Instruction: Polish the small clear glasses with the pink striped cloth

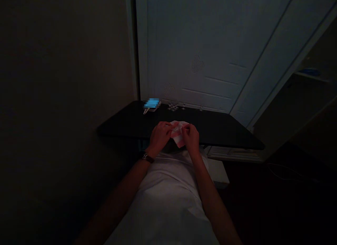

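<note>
Grasps pink-and-white cloth [180,141] with fingers of left hand [160,135] and right hand [192,136], over dark surface's [218,131] near edge; faces small clear objects [173,107] beyond.

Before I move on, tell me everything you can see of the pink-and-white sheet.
The pink-and-white sheet looks thin and limp; fabric or paper, I can't tell in this dimness. It is creased, with a corner pointing toward the wearer. The left hand and right hand hold its sides, in front of the black table's near edge. Something small glints at its middle.
</note>
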Available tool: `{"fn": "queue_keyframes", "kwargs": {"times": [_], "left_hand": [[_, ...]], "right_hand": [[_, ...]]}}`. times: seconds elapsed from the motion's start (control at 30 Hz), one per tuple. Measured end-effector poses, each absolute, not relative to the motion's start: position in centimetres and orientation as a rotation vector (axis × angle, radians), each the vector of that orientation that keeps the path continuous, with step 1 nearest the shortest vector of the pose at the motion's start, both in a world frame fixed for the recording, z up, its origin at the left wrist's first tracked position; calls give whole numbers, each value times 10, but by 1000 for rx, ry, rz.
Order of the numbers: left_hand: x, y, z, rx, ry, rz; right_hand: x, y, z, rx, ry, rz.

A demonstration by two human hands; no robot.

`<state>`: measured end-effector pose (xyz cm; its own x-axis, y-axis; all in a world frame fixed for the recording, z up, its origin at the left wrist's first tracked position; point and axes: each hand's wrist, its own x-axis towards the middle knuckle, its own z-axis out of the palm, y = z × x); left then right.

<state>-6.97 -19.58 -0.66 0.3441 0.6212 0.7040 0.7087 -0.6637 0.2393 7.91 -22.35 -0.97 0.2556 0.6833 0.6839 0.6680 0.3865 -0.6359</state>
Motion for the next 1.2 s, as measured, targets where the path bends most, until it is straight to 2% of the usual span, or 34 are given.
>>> {"fn": "queue_keyframes", "kwargs": {"times": [0.2,0.57,0.87,1.2], "left_hand": [[-69,-196,-6,-2455,-1303,-1178],[-67,-197,-6,-2415,-1433,-1355],[-68,-195,-8,-2392,-1451,-1199],[-68,-197,-4,-2423,-1510,-1229]], "right_hand": [[79,-224,-9,-1300,-1432,18],[79,-223,-10,-1314,-1432,-7],[80,-222,-11,-1314,-1426,-1],[79,-223,-10,-1332,-1415,3]]}}
